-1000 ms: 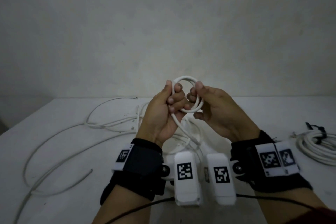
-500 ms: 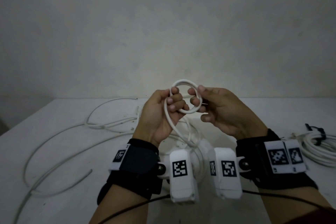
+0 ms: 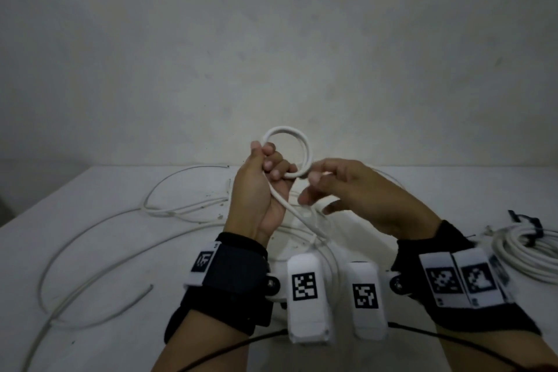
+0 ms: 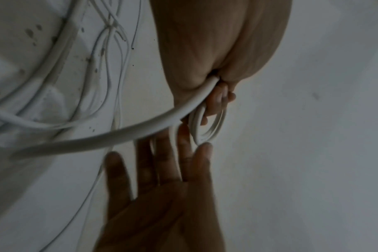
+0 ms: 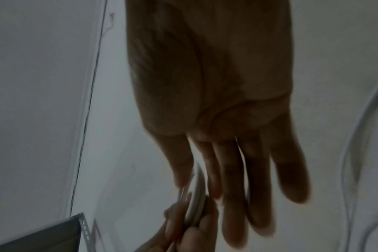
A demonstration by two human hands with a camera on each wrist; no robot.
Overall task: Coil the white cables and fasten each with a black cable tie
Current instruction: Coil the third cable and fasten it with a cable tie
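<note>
My left hand [image 3: 271, 164] grips a small coil of white cable [image 3: 305, 146] held up above the table; its fingers curl round the coil's left side [image 4: 214, 122]. The cable's loose length [image 3: 297, 214] runs down from this hand to the table [image 4: 119, 136]. My right hand [image 3: 314, 190] is just right of the coil with straight, spread fingers [image 5: 237, 170] and holds nothing. One of its fingertips [image 4: 205, 146] is at the coil's edge. In the right wrist view the coil [image 5: 196, 204] shows beyond those fingers.
A finished white coil [image 3: 525, 251] with a black tie [image 3: 525, 220] lies at the table's right edge. Loose white cables [image 3: 120, 220] sprawl over the left and middle of the white table [image 3: 151, 341]. A plain wall stands behind.
My right hand let go of the coil, straightened its fingers and drew away to the right. The left hand kept its grip and lifted the coil slightly.
</note>
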